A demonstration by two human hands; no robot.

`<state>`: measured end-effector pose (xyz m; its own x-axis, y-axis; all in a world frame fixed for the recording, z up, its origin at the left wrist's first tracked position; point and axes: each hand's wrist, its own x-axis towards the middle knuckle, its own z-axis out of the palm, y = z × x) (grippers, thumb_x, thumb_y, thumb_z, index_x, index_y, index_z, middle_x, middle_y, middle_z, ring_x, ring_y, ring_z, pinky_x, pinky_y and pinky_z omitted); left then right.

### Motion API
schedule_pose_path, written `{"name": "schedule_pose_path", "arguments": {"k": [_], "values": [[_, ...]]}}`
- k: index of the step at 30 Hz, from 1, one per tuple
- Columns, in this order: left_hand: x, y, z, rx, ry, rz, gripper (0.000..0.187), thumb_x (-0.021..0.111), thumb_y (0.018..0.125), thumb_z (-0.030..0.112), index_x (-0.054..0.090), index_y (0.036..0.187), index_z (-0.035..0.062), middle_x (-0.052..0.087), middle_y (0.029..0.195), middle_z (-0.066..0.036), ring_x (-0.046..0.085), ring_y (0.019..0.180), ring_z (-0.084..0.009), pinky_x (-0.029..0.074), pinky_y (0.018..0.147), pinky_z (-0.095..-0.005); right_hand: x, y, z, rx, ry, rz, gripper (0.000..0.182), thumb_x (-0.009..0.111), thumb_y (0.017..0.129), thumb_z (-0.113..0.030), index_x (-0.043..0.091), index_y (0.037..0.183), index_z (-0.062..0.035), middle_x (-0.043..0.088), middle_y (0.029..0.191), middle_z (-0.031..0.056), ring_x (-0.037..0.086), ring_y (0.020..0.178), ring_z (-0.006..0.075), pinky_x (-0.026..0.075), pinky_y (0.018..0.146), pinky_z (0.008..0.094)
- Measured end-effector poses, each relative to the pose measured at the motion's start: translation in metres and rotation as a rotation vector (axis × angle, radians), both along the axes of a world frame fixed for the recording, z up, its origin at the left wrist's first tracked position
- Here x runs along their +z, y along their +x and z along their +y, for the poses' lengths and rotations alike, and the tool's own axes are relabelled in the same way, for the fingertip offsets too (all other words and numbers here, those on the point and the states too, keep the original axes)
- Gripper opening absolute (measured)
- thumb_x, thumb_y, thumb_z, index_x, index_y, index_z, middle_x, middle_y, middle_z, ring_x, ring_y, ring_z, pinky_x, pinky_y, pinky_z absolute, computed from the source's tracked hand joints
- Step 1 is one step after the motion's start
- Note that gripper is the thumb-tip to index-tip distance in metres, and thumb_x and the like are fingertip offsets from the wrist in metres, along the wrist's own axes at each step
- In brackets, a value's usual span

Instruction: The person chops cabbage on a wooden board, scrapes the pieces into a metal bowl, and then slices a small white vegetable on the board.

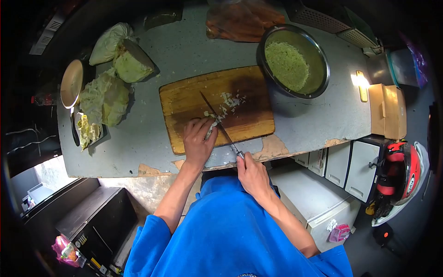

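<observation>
My right hand (pixel 253 174) is closed around the handle of a kitchen knife (pixel 225 132), its blade lying across the wooden cutting board (pixel 184 98). Beside the blade, my left hand (pixel 199 138) presses with curled fingers on a small piece of pale cabbage (pixel 211 129), mostly hidden under the fingertips. Chopped white bits (pixel 233 101) are scattered on the board just beyond the blade. At the board's far right stands a metal bowl (pixel 319 53) holding finely chopped pale green cabbage (pixel 287 67).
Cabbage heads (pixel 131 62) and loose leaves (pixel 106 97) lie at the left, near a pan (pixel 71 83). A bag of carrots (pixel 242 21) sits at the back. On the right are a phone (pixel 361 87), a cardboard box (pixel 387 111) and a red helmet (pixel 410 171). The table's front edge is chipped.
</observation>
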<state>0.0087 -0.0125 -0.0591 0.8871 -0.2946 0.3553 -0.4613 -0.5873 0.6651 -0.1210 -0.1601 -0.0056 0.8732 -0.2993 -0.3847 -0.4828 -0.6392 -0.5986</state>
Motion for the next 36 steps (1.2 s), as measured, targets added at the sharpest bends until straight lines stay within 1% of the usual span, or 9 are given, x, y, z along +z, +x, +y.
{"name": "schedule_pose_path", "arguments": {"k": [4,6,11,13,21,23,27,33,36], "values": [[0.002,0.000,0.003,-0.049,0.003,-0.013,0.022,0.076,0.084,0.005,0.076,0.105,0.0020,0.074,0.109,-0.011,0.064,0.099,-0.0316,0.053,0.088,-0.0419,0.003,0.029,-0.004,0.041,0.005,-0.026,0.035,0.052,0.107,-0.032,0.056,0.096,0.0010,0.065,0.068,0.0287,0.064,0.070,0.0538,0.050,0.066,0.0610],[0.004,0.000,0.006,-0.059,0.012,-0.010,0.022,0.076,0.084,0.005,0.075,0.106,0.0018,0.074,0.109,-0.011,0.064,0.099,-0.0318,0.053,0.087,-0.0418,0.005,0.033,-0.002,-0.063,0.130,-0.063,0.034,0.052,0.107,-0.030,0.056,0.094,0.0007,0.063,0.068,0.0292,0.063,0.070,0.0538,0.049,0.064,0.0594],[0.008,0.001,0.001,-0.055,-0.003,0.011,0.022,0.075,0.085,0.004,0.075,0.107,0.0007,0.074,0.110,-0.012,0.064,0.100,-0.0328,0.054,0.087,-0.0417,0.021,-0.005,-0.012,-0.093,0.226,-0.115,0.032,0.053,0.107,-0.029,0.055,0.093,0.0004,0.060,0.065,0.0290,0.062,0.070,0.0531,0.045,0.060,0.0566],[0.009,0.001,-0.002,-0.033,-0.031,0.020,0.022,0.077,0.084,0.002,0.076,0.105,-0.0006,0.075,0.106,-0.014,0.065,0.099,-0.0337,0.054,0.085,-0.0419,0.021,-0.018,-0.012,-0.090,0.230,-0.040,0.033,0.053,0.107,-0.029,0.055,0.093,0.0007,0.060,0.064,0.0287,0.062,0.069,0.0525,0.046,0.060,0.0560],[0.004,0.000,0.000,-0.026,-0.068,0.017,0.021,0.077,0.083,0.001,0.076,0.104,-0.0016,0.074,0.104,-0.016,0.067,0.100,-0.0346,0.054,0.086,-0.0421,0.007,-0.024,-0.002,-0.057,0.159,-0.027,0.036,0.053,0.107,-0.031,0.057,0.097,0.0026,0.062,0.064,0.0284,0.065,0.070,0.0520,0.050,0.062,0.0566],[0.002,0.000,0.000,-0.031,-0.078,0.018,0.021,0.077,0.083,0.000,0.076,0.104,-0.0017,0.074,0.103,-0.016,0.068,0.100,-0.0347,0.054,0.087,-0.0422,0.005,-0.020,0.002,-0.023,0.022,-0.024,0.036,0.052,0.107,-0.032,0.057,0.097,0.0024,0.063,0.064,0.0285,0.065,0.070,0.0534,0.052,0.065,0.0587],[0.001,0.000,0.002,-0.065,-0.070,-0.023,0.021,0.075,0.084,0.000,0.075,0.105,-0.0006,0.074,0.106,-0.015,0.067,0.101,-0.0340,0.055,0.087,-0.0417,0.005,0.004,0.007,-0.001,-0.040,-0.002,0.037,0.051,0.107,-0.033,0.058,0.098,0.0015,0.065,0.068,0.0302,0.064,0.072,0.0553,0.052,0.068,0.0610],[0.012,0.011,0.015,-0.190,-0.003,0.010,0.022,0.076,0.086,0.007,0.075,0.107,0.0007,0.073,0.113,-0.014,0.066,0.106,-0.0339,0.055,0.090,-0.0420,0.011,0.019,-0.007,-0.071,0.237,-0.122,0.035,0.049,0.108,-0.032,0.058,0.099,0.0012,0.064,0.074,0.0330,0.063,0.079,0.0565,0.048,0.070,0.0622],[0.034,0.018,0.021,-0.202,0.023,-0.028,0.024,0.077,0.087,0.013,0.075,0.108,0.0016,0.072,0.116,-0.014,0.066,0.107,-0.0341,0.054,0.091,-0.0414,0.018,0.002,-0.025,-0.068,0.236,-0.100,0.035,0.050,0.108,-0.032,0.057,0.097,0.0009,0.063,0.074,0.0317,0.063,0.080,0.0550,0.047,0.067,0.0592]]}}
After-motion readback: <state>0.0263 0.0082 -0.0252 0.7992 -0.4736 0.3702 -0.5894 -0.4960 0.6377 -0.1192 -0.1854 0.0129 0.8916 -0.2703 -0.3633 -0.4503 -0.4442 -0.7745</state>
